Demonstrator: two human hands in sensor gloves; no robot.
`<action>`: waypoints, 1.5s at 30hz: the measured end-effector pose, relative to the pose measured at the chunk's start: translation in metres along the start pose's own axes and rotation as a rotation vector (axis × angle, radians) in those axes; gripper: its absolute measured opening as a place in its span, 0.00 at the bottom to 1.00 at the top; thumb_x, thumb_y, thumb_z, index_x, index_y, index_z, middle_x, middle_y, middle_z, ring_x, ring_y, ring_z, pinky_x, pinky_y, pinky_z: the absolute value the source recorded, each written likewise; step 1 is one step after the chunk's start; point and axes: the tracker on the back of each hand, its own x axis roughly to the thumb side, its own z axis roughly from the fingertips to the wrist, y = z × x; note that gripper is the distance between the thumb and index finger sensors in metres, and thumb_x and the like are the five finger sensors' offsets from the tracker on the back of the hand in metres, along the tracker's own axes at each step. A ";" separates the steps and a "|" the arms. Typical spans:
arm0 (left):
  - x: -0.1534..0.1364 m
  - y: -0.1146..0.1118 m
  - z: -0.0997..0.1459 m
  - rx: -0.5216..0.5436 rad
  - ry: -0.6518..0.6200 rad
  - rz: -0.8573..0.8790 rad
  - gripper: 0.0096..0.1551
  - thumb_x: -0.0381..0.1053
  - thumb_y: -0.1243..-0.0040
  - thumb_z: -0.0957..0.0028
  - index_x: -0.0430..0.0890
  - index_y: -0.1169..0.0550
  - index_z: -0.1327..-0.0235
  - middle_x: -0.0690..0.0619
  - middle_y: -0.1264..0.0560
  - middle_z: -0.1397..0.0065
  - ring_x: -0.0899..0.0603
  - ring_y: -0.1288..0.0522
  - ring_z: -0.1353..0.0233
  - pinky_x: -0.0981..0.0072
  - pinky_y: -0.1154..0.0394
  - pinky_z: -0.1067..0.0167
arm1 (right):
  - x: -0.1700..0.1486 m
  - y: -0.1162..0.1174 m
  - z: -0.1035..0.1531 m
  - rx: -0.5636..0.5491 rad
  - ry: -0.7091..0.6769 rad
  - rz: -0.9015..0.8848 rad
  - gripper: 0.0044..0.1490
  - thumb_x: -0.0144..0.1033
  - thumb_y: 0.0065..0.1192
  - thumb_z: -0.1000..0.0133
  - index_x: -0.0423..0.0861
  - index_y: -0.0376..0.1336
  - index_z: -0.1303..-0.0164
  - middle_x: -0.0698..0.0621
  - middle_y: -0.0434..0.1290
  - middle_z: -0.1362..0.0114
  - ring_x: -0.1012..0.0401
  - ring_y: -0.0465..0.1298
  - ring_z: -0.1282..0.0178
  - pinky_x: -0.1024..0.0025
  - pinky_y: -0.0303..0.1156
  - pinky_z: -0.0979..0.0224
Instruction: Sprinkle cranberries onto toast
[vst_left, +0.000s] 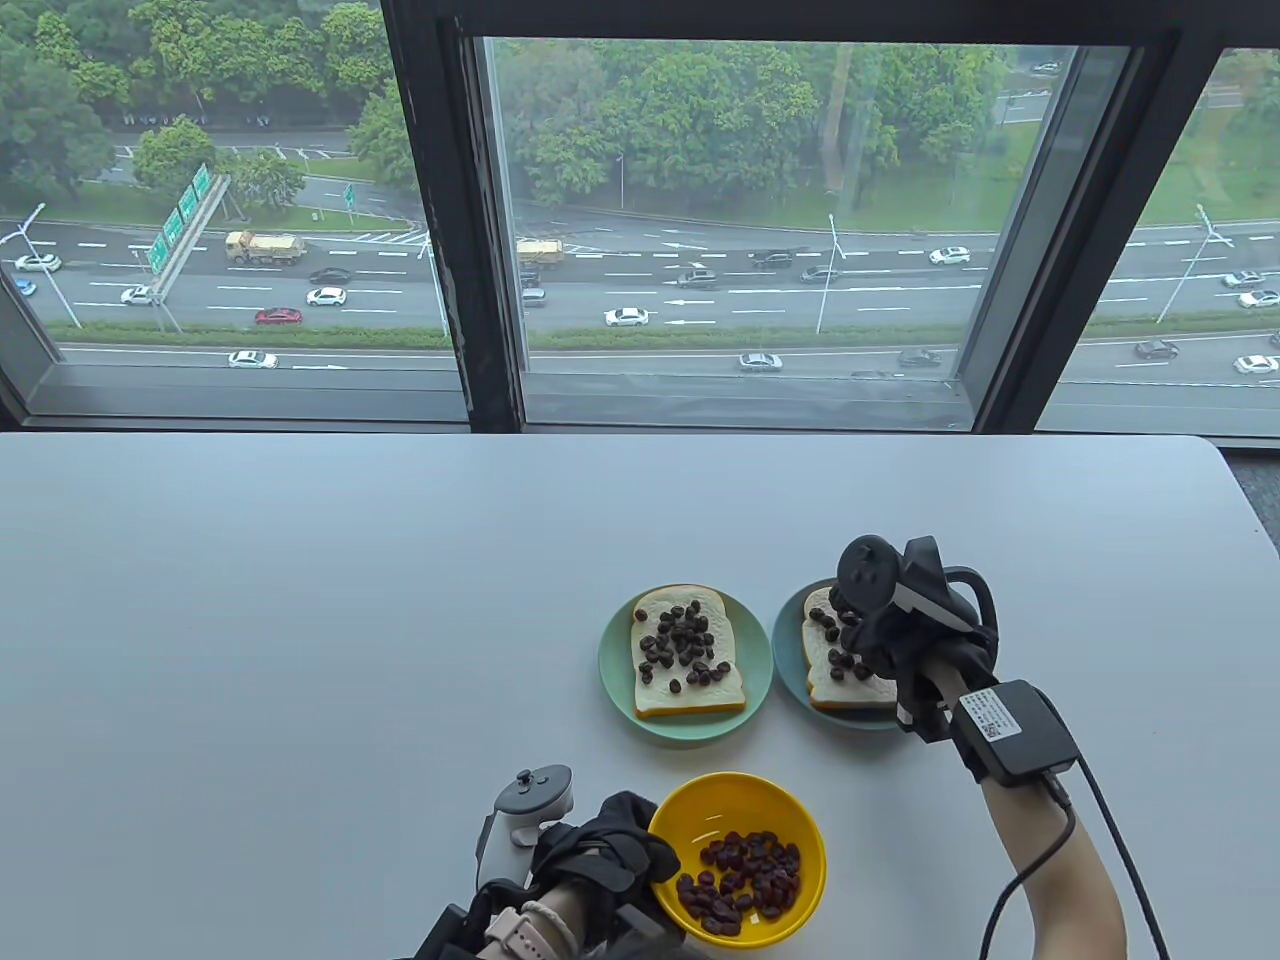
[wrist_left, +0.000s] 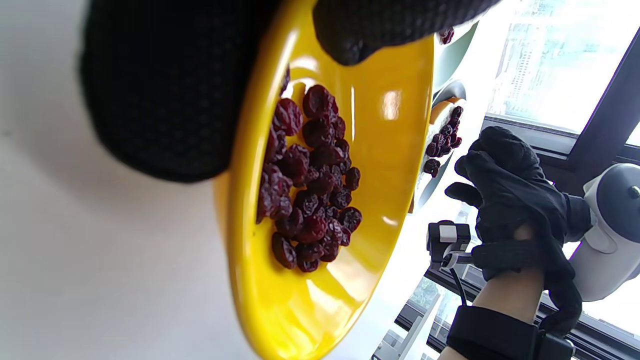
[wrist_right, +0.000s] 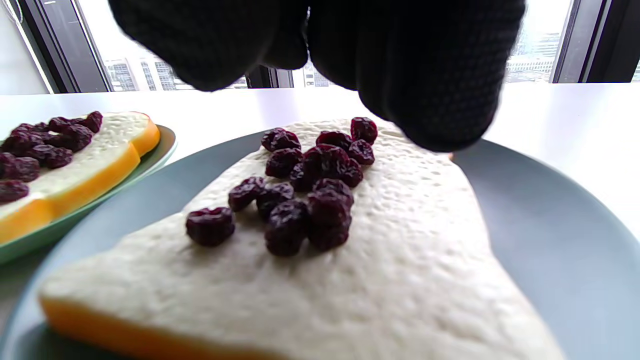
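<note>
A yellow bowl (vst_left: 690, 800) of dried cranberries (vst_left: 745, 885) sits at the near edge of the table. My left hand (vst_left: 610, 850) grips its left rim, thumb inside and fingers outside, as the left wrist view shows (wrist_left: 280, 45). My right hand (vst_left: 880, 630) hovers low over the right toast (vst_left: 822, 662) on a blue plate (vst_left: 785, 650). Its fingertips (wrist_right: 425, 100) are bunched together just above the cranberries on that toast (wrist_right: 310, 195). I see no cranberry between them. The left toast (vst_left: 688, 652) on a green plate (vst_left: 620, 690) carries many cranberries.
The two plates stand side by side just beyond the bowl, almost touching. The white table (vst_left: 300, 620) stretches to the left and back. A window with dark frames (vst_left: 480, 250) runs behind the table's far edge. A cable (vst_left: 1030, 880) hangs from my right wrist.
</note>
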 end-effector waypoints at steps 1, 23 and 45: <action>0.000 0.000 0.000 0.001 -0.001 -0.001 0.33 0.39 0.41 0.52 0.50 0.45 0.39 0.39 0.36 0.47 0.36 0.29 0.57 0.58 0.12 0.70 | 0.003 -0.004 0.009 -0.012 -0.029 -0.014 0.37 0.45 0.61 0.57 0.57 0.57 0.35 0.48 0.63 0.29 0.53 0.75 0.36 0.72 0.84 0.48; 0.007 -0.002 0.006 0.040 -0.082 0.022 0.34 0.39 0.41 0.52 0.50 0.46 0.40 0.39 0.37 0.47 0.36 0.29 0.56 0.57 0.12 0.69 | 0.149 0.036 0.151 0.292 -0.730 0.151 0.54 0.48 0.68 0.61 0.57 0.43 0.28 0.43 0.50 0.23 0.45 0.64 0.28 0.71 0.76 0.35; -0.002 -0.001 -0.001 0.047 -0.054 0.001 0.34 0.38 0.42 0.52 0.50 0.46 0.40 0.39 0.37 0.47 0.36 0.30 0.56 0.57 0.12 0.69 | 0.182 0.058 0.165 -0.041 -0.790 0.405 0.21 0.38 0.72 0.65 0.62 0.68 0.62 0.58 0.71 0.41 0.58 0.78 0.49 0.83 0.88 0.57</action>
